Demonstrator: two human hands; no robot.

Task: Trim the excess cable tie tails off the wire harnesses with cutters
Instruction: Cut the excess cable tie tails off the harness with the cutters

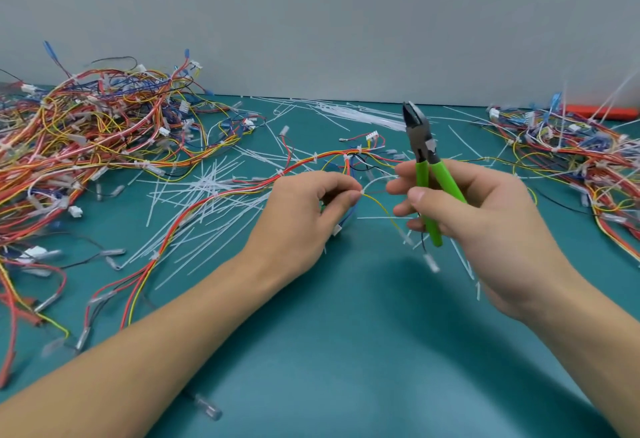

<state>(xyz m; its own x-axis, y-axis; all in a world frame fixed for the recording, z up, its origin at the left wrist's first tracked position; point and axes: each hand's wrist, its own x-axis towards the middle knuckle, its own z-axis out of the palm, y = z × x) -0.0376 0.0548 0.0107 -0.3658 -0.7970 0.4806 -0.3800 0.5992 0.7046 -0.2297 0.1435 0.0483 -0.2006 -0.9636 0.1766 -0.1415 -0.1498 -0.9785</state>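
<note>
Item: harness (311,160) on green mat (346,333). My left hand (311,209) pinches its cable tie (362,192); my right hand (485,215), just right of the tie, grips cutters (424,157), tips upward. Risk: blades nicking the adjacent yellow wire (379,205) if I bite too close.

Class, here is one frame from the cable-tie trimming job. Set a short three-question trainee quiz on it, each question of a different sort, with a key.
1. True or false: the cutters point down at the mat.
2. Which hand holds the cutters? A left hand B right hand
3. Fill in: the cutter handles are ____.

Key: 1 false, they point up. 2 B. 3 green.
</note>
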